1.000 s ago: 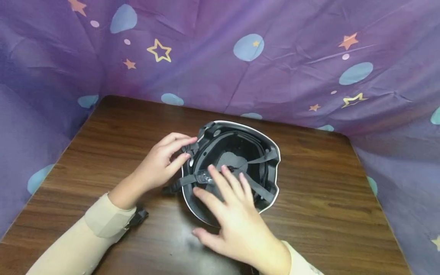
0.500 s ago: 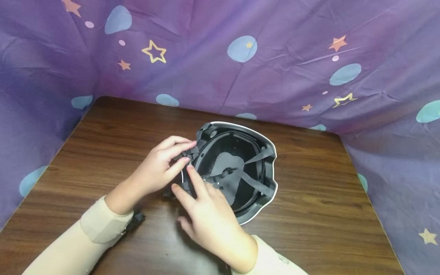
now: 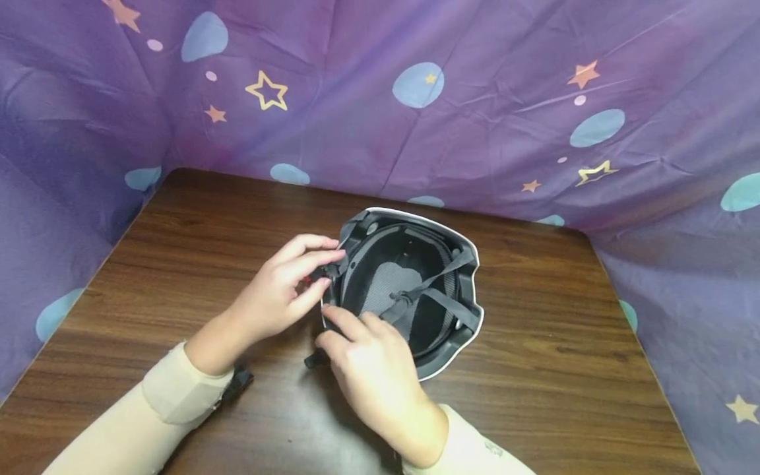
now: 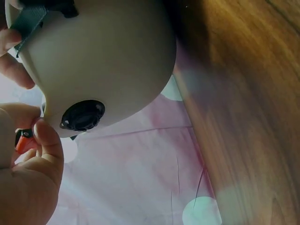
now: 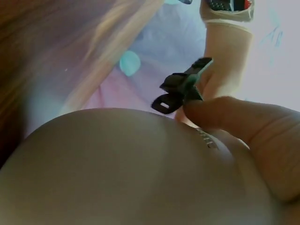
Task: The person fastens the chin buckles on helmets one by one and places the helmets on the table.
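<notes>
A helmet [image 3: 442, 227] with a pale shell and black padded lining lies upside down on the table, its crown down. At its left rim my left hand [image 3: 273, 284] pinches a dark helmet strap between fingers and thumb. A red-and-black buckle piece [image 4: 24, 139] shows by these fingers in the left wrist view. My right hand [image 3: 380, 376] grips another strap at the near-left rim, thumb outside; a black strap adjuster [image 5: 176, 86] sticks out past the thumb. Grey straps [image 3: 448, 310] cross the helmet's inside from the right. The right fingertips are partly hidden inside the helmet.
A brown wood-grain table [image 3: 552, 363] carries the helmet, with its surface stretching to both sides. Behind it hangs a purple curtain [image 3: 350, 99] with stars and blue spots. A black wrist strap [image 3: 237, 382] hangs from the left sleeve. The shell has a round black vent [image 4: 83, 115].
My right hand has moved left from over the helmet's middle and closed on a strap at the near-left rim. My left hand stays at the left rim; the helmet has shifted slightly.
</notes>
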The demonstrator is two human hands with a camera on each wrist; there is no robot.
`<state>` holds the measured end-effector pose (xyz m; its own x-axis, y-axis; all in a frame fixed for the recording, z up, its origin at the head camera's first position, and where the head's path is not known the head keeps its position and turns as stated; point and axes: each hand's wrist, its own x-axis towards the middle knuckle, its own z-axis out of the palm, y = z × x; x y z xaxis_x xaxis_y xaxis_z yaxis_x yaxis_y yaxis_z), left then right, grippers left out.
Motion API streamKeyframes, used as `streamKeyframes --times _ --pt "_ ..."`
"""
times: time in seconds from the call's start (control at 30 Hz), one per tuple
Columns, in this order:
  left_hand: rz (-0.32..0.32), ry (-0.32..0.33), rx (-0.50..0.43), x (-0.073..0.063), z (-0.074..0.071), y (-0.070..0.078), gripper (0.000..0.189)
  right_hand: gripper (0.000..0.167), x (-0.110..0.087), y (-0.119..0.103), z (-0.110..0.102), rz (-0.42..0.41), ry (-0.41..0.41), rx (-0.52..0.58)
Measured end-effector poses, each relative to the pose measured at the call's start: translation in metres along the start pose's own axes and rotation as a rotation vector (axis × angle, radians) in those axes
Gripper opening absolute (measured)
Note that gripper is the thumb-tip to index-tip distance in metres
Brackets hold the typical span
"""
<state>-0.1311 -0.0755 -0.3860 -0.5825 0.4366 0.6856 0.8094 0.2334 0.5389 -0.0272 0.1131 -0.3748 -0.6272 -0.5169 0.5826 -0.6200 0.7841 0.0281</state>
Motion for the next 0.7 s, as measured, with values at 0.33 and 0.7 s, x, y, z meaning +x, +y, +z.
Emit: streamKeyframes --times 0.33,0.7 --pt "-0.064 0.031 -0.077 0.000 -0.003 0.002 0.042 0.016 0.004 0.009 -0.007 -0.012 0.105 0.167" --pt "-0.118 0.112 -0.313 -0.001 0.000 0.000 0.038 0.015 0.012 0.039 -0.046 0.348 -0.009 1.054"
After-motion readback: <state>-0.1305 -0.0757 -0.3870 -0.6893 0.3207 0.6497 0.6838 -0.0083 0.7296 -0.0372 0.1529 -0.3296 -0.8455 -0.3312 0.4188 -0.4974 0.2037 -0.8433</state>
